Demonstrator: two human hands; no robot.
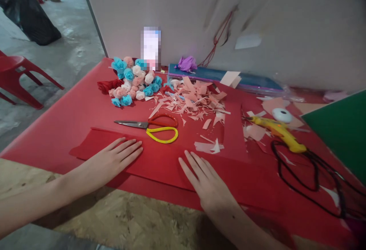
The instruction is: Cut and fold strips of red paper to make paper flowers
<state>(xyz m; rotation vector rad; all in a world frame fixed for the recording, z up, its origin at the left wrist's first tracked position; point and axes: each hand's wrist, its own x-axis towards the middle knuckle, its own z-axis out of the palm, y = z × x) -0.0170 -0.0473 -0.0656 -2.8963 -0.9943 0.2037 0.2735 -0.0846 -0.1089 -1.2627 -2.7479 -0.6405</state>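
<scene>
A long piece of red paper (162, 166) lies along the front of the red-covered table. My left hand (121, 154) rests flat on its left part, fingers stretched toward the right. On the same paper, further right, my right hand (201, 173) lies with its fingers spread, pointing up and left. Neither hand holds anything. Just beyond the paper are scissors (147, 126) with one red and one yellow handle, blades toward the left. Pink paper scraps (194, 99) are heaped behind them.
Blue, pink, white and red paper roses (133, 82) sit at the back left. A yellow glue gun (278, 131) with a black cord lies right, near a green board (340, 128). A lit phone (151, 45) leans on the wall. A red stool (23, 74) stands left.
</scene>
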